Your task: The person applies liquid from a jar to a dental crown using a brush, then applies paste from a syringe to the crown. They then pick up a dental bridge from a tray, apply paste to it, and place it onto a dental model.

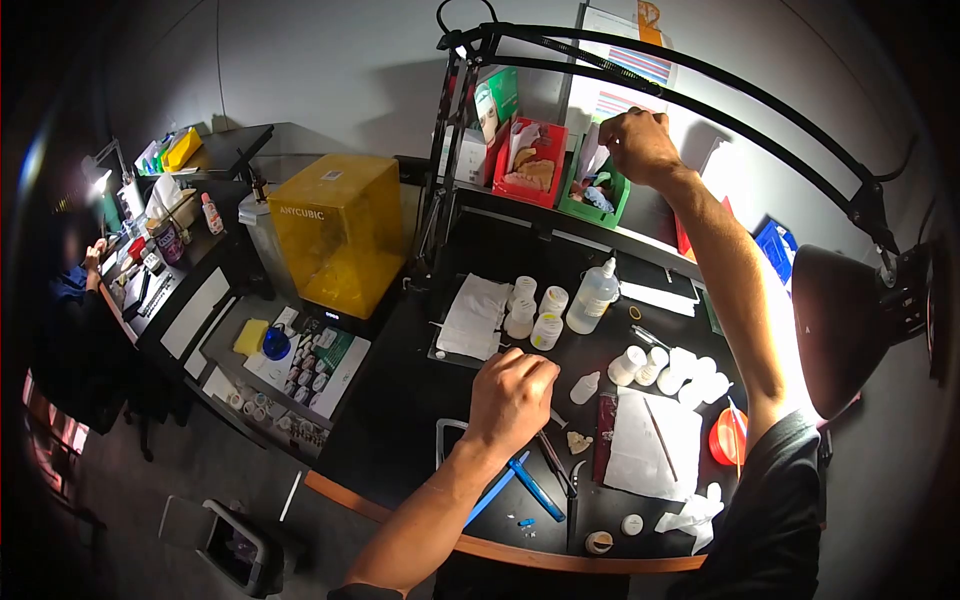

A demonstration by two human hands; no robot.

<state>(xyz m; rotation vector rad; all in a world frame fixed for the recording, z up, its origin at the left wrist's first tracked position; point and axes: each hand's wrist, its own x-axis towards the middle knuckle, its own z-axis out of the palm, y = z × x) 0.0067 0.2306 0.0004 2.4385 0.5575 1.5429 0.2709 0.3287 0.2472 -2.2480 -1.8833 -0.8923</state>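
left hand: the left hand (512, 392) is curled into a loose fist, knuckles up, low over the black desk top (400, 400); whether it grips anything i cannot tell, its underside is hidden.
under the left hand: a dark tablet-like slab (450, 440) lies just below the wrist, and blue plastic sticks (535, 490) lie crossed beside the forearm; thin dark metal tools (555, 462) lie next to them.
right hand: the right hand (638, 145) is raised to the shelf, fingers pinched closed at the top of the green plastic bin (595, 195); what it pinches is too small to tell.
green bin: stands on the upper black shelf (560, 222), just beside the red plastic bin holding dental casts (528, 162).
bottles: small white plastic bottles (535, 310) stand in a cluster beyond the left hand, with a taller clear squeeze bottle (593, 297) just to their right; more white bottles (665, 368) stand near the right forearm.
paper: a folded white paper towel (472, 316) lies left of the bottles; a white sheet (655, 442) with a thin stick on it lies toward the right.
small cast: a pale tooth-shaped piece (579, 441) lies between the left hand and the white sheet.
orange dish: a round orange dish (727, 437) sits at the desk's right edge.
lamp: a black desk lamp (850, 325) hangs on its arm over the right side.
printer: a yellow-hooded resin printer (340, 230) stands well to the left.
other person: another person's hand (93, 258) is at the far left bench.
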